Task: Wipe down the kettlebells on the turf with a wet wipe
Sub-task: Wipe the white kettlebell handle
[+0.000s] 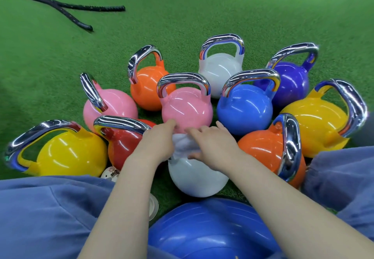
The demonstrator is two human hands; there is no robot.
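A crumpled white wipe (183, 147) is pressed onto the glossy white kettlebell (199, 177) at lower centre, gripped by the left hand (159, 143); the right hand (212, 143) is laid over it, fingers loosely spread. Rounded, chrome-handled kettlebells are crowded behind on green turf (182, 15). A black rope (66, 9) is seen upper left.

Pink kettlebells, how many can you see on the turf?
2: one pink kettlebell at the cluster's middle, just beyond the hands; the other pink kettlebell to its left, beside the red one. Others could be hidden.
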